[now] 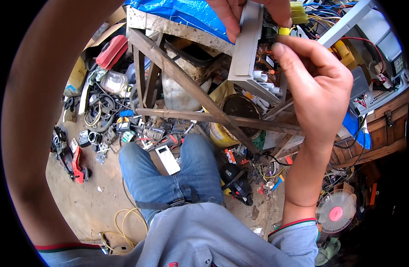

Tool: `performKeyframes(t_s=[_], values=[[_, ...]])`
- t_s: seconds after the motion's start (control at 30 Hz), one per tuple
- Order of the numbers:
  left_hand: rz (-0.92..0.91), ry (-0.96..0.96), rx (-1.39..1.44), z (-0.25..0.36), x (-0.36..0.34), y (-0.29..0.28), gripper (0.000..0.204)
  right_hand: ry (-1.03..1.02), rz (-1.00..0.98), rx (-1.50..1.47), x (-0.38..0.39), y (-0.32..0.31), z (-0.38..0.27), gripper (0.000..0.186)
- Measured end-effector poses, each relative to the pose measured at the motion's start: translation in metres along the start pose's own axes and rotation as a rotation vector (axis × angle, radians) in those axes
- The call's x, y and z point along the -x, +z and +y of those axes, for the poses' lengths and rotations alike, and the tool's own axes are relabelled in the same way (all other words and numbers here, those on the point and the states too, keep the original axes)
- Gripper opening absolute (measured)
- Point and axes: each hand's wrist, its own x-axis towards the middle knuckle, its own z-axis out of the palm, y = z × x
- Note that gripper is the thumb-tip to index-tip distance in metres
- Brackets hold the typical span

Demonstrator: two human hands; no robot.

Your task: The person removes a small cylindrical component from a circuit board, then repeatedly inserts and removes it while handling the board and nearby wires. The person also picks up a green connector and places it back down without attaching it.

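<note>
A grey metal housing (246,53) is tilted up at the bench edge, with a brown circuit board (266,60) and white cylindrical sockets (259,75) along its side. From the top of the picture my left hand (227,17) grips the housing, fingers on both its sides. Against the board, my right hand (319,84) has its thumb and forefinger closed in a pinch; what lies between the tips is hidden. Just above that pinch shows a small bright yellow piece (284,31).
An opened grey appliance case (382,100) with coloured wires stands at the right. Wooden bench braces (191,80) cross ahead of my knees. Below are a yellow bucket (220,131), scattered parts, cables and a white device (168,160) between my thighs. A fan (335,212) is lower right.
</note>
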Motion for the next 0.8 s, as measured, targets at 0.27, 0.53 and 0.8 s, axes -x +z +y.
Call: performKeyframes(t_s=[0.27, 0.53, 0.8], values=[[0.020, -0.030, -0.057, 0.008, 0.002, 0.004, 0.038, -0.185, -0.026, 0.055, -0.007, -0.002, 0.011, 0.016], [0.002, -0.065, -0.003, 0.005, -0.003, 0.002, 0.032, -0.114, -0.029, -0.083, -0.011, -0.001, 0.014, 0.014], [0.018, -0.072, -0.032, 0.009, 0.000, 0.006, 0.031, -0.291, 0.000, 0.040, -0.011, 0.001, 0.021, 0.015]])
